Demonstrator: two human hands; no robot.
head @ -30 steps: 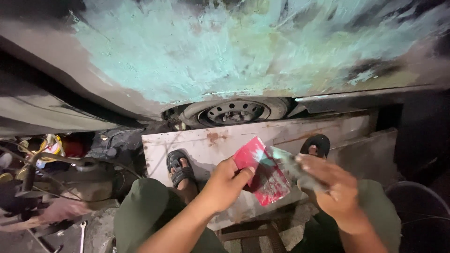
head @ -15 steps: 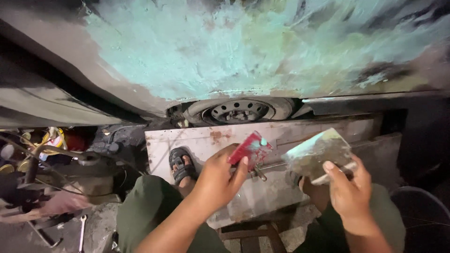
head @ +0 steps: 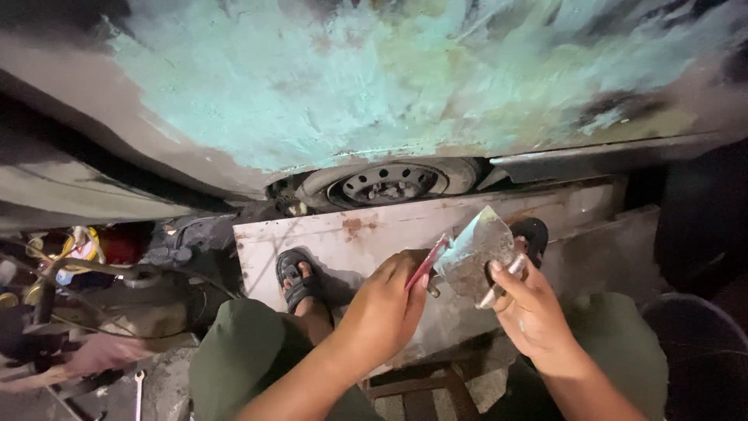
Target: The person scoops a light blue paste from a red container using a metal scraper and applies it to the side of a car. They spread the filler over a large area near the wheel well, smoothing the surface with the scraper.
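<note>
The person's left hand (head: pixel 383 312) is closed around a thin red flat scraper (head: pixel 427 265), thumb and fingers pressed together on its lower end so that only the upper strip shows. The right hand (head: pixel 530 312) pinches a grey, putty-smeared metal spreader blade (head: pixel 474 253) between thumb and curled fingers, gripping it by its lower edge and short handle.

From the left grip, the red scraper runs up and to the right, its long axis leaning toward the right hand; its tip meets or nearly meets the left edge of the grey blade, though whether they actually touch cannot be told. From the right grip, the grey blade fans upward and to the left, its broad face turned toward the camera. Each hand is nearest its own tool; the blade's smeared face lies closer to the left hand's scraper tip.

The blade is dull, mottled and crusted with pale filler, wider at the top than at the handle. Beyond both grips lies a stained whitish board (head: pixel 343 242) under two sandalled feet, and above it a car panel coated in patchy green filler (head: pixel 327 86) over a wheel (head: pixel 389 183).
</note>
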